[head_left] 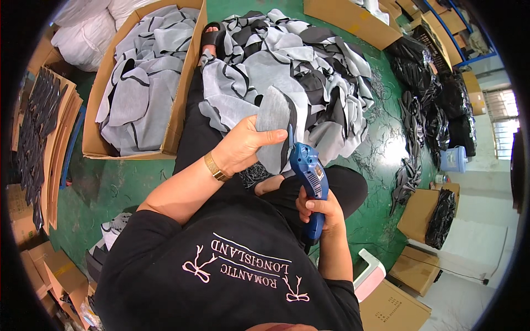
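My left hand (245, 143) pinches a grey fabric piece (271, 118) with black trim along its edge, thumb on top and fingers beneath. Wrapped around the handle of blue electric scissors (310, 168) is my right hand (321, 212). The tool's narrow tip meets the black edge of the cloth, close to my left thumb. Whether the blade is cutting at this instant cannot be told. Just beyond my hands lies a big heap of grey and black fabric pieces (276, 69) on the floor.
A cardboard box (91, 129) full of similar grey pieces stands on the left. Black thread scraps (378, 118) litter the green floor (127, 187). Black plastic bags (433, 94) and a light-blue bucket (454, 159) line the right side. A pink-and-white stool (370, 276) is near my right elbow.
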`<state>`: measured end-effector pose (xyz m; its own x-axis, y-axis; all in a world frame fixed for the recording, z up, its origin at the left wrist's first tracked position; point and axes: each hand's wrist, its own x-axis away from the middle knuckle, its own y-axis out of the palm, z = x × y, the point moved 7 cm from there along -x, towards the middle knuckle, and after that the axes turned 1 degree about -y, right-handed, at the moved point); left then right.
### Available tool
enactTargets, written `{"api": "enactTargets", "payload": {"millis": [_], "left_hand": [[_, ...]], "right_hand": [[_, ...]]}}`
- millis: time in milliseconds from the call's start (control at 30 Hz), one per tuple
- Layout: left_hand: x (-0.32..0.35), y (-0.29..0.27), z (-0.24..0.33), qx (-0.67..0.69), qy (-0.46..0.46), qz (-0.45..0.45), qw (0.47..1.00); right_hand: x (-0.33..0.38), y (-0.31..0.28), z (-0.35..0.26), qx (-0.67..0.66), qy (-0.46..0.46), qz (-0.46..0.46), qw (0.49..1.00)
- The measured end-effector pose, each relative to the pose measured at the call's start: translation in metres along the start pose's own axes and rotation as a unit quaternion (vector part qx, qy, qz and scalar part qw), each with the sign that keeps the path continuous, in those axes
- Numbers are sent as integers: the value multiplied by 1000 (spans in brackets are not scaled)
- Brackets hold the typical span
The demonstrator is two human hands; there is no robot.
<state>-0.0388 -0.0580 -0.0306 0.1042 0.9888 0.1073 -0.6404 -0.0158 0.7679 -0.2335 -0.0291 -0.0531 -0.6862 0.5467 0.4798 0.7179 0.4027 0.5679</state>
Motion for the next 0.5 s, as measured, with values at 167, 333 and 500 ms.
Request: {"api": "enactTargets", "payload": {"millis": [167, 333, 500], "left_hand": [[2, 5, -7, 36, -25, -40, 998], [5, 8, -9, 31, -26, -54, 998], [8, 18, -15, 17, -40, -70, 997]], "right_hand": [[-7, 9, 4, -59, -1, -28, 998], [-19, 10, -5, -93, -13, -49, 994], [-18, 10, -72, 144, -157, 106, 971]]}}
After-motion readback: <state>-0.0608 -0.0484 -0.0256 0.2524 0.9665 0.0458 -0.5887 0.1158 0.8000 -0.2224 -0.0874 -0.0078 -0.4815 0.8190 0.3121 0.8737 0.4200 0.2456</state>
